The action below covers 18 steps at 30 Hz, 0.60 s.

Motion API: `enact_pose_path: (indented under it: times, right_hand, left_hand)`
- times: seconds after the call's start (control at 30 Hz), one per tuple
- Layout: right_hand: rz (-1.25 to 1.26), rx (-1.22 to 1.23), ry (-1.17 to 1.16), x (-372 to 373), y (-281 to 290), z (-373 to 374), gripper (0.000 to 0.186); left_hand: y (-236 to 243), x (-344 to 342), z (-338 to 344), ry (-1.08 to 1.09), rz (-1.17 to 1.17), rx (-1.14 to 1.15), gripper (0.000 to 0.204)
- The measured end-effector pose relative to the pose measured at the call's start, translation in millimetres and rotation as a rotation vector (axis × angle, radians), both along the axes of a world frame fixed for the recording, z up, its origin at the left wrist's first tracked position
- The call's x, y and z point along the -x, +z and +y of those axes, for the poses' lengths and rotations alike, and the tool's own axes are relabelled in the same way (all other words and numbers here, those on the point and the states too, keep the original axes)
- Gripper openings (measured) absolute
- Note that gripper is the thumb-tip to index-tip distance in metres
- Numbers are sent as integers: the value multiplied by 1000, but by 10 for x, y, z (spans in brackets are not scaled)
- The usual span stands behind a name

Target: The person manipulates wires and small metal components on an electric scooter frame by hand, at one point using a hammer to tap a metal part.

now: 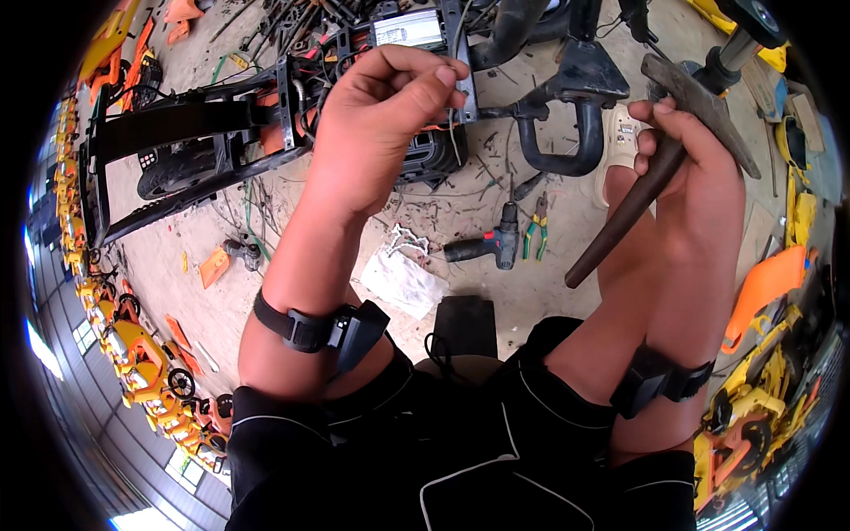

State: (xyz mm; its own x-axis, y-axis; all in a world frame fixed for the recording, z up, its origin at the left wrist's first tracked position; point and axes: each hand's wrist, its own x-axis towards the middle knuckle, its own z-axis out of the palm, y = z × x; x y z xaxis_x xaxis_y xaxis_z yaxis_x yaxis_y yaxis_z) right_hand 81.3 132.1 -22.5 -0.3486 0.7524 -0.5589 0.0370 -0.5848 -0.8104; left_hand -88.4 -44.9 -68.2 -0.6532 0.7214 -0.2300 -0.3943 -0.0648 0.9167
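Observation:
My left hand (381, 115) is closed, thumb against curled index finger, in front of a dark metal bracket (469, 97) on the vehicle frame (195, 115). I cannot make out what, if anything, is in its pinch. Cables run behind it. My right hand (677, 146) grips a hammer (620, 212) by its dark handle, with the weathered metal head upper right and the handle end pointing down-left. A black bent-tube assembly (567, 155) sits between my hands.
A cordless drill (500, 239), green-handled pliers (536, 230) and a white bag (403, 279) lie on the concrete floor (319, 265). A black pad (465, 319) is by my legs. Many yellow vehicles (142, 354) line the left; orange panels (761, 292) lie right.

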Motion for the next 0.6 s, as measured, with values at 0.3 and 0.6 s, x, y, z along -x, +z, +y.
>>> enact_pose_path:
  times: [0.3, 0.6]
  right_hand:
    - [-33, -37, 101, 13, -92, -34, 17]
    - [-1, 10, 133, -43, -77, 23, 16]
  left_hand:
    - [67, -89, -9, -116, -95, -54, 14]
    - [85, -159, 69, -121, -118, -68, 14]
